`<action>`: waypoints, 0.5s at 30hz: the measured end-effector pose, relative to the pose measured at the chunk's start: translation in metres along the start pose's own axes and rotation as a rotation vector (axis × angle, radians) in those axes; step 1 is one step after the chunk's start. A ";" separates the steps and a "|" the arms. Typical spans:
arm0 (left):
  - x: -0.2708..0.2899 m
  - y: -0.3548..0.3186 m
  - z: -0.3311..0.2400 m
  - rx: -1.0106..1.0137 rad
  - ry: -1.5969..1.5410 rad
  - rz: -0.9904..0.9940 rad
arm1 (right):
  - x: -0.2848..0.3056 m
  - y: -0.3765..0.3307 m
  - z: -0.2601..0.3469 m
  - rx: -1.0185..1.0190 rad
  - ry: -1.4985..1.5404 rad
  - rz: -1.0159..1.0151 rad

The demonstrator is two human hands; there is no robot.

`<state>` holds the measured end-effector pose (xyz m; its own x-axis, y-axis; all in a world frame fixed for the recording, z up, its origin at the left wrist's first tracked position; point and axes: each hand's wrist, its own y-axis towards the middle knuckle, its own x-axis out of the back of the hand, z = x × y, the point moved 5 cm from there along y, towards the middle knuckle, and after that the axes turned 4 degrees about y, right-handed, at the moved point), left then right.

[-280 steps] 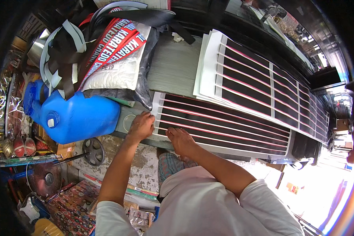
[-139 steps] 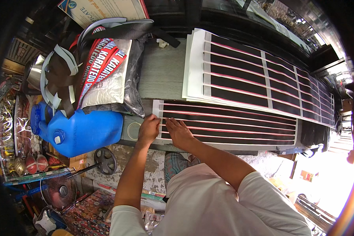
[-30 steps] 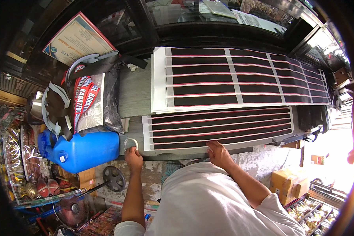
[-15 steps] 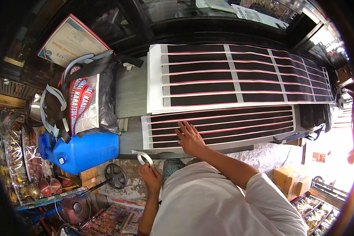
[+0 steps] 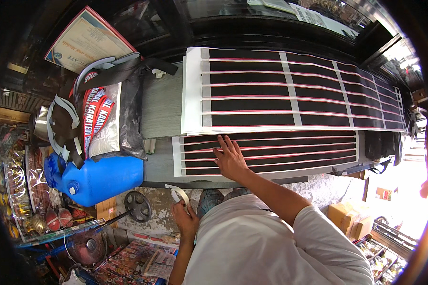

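Observation:
My left hand (image 5: 185, 219) is closed around a roll of whitish tape (image 5: 178, 194), held just off the near edge of the table with a short loose end sticking out. My right hand (image 5: 231, 159) lies with its fingers spread on the smaller printed sheet (image 5: 271, 155), which has long black bands split by white and red lines. Its fingertips reach the far edge of that sheet. Beyond it, a larger stack of similar printed sheets (image 5: 246, 105) partly overlaps the smaller one; grey strips cross its black panels.
Left on the grey table (image 5: 160, 104) sit a plastic bag with printed straps (image 5: 97, 114) and a blue jug (image 5: 107, 180). A framed certificate (image 5: 88, 40) leans behind. Below are a fan (image 5: 86, 247) and a black handwheel (image 5: 138, 206); a cardboard box (image 5: 349, 219) stands right.
My right hand has slid away from me across the smaller sheet toward its far edge. My left hand, still holding the tape roll, has shifted slightly right and nearer. The view has shifted a little.

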<state>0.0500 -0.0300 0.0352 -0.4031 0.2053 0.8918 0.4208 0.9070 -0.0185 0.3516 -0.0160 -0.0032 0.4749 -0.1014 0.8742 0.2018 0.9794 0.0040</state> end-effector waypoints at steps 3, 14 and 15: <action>0.001 0.004 -0.006 -0.024 -0.026 -0.001 | -0.004 -0.001 0.000 0.011 0.063 0.014; -0.001 0.009 -0.015 -0.003 -0.041 0.038 | 0.002 0.003 0.000 0.097 0.062 0.002; 0.000 0.010 -0.016 -0.002 -0.049 0.040 | 0.002 0.004 0.001 0.116 0.069 -0.012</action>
<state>0.0671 -0.0267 0.0421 -0.4255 0.2597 0.8669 0.4391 0.8969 -0.0532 0.3526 -0.0119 -0.0006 0.5315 -0.1213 0.8383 0.1094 0.9912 0.0740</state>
